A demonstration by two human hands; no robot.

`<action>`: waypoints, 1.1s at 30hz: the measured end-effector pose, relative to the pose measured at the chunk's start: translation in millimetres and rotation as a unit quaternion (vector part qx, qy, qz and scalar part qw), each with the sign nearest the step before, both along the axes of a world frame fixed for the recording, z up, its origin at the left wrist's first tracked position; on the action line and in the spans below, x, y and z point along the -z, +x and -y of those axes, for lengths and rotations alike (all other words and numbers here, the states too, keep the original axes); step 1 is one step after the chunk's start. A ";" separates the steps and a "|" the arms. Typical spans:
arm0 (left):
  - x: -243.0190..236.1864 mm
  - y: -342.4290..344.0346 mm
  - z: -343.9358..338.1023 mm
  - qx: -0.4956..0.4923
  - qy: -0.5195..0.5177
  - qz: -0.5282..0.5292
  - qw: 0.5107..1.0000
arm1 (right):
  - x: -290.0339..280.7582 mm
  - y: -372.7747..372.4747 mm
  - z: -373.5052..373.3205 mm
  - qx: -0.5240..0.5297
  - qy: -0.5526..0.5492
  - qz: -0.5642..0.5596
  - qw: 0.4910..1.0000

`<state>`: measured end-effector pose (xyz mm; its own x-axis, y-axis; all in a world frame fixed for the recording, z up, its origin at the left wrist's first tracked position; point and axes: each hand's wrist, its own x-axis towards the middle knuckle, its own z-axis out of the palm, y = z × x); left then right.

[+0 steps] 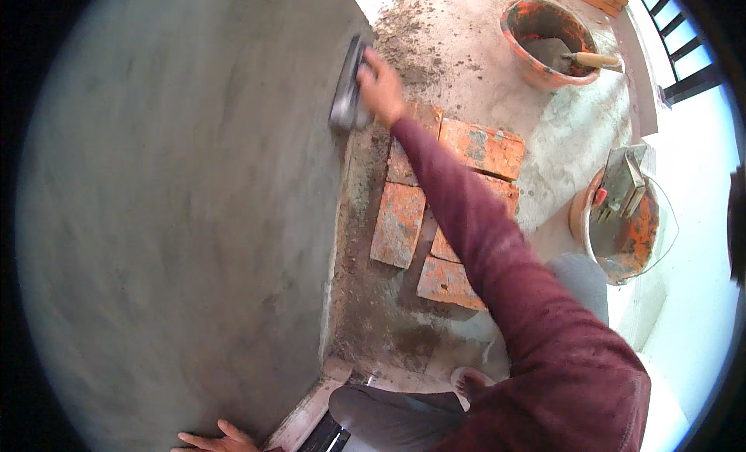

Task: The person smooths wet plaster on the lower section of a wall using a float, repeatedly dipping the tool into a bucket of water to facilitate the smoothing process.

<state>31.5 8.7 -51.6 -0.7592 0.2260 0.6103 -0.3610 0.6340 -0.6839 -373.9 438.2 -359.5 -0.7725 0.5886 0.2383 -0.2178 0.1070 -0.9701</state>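
Observation:
A grey plastered wall [194, 196] fills the left of the view, its surface smeared and damp-looking. My right hand [379, 87], at the end of a maroon sleeve, grips a plastering float [348, 83] and holds its face against the wall's far right edge. The hand and float are slightly blurred. At the bottom, my left hand [221, 439] rests on the plaster with its fingers spread and nothing in it; only part of it shows.
Several orange bricks [400, 223] lie on the mortar-strewn floor under my right arm. Beyond them stands an orange bucket [513, 33] of mortar with a wooden-handled trowel [594, 60]. A second bucket [645, 234] at the right carries a flat tool [624, 180]. Dark railings [691, 83] border the far right.

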 end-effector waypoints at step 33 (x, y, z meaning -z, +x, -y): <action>-12.4 -3.5 5.4 -0.035 0.041 -0.012 0.998 | -263.2 290.0 -78.6 -0.367 0.322 0.176 0.855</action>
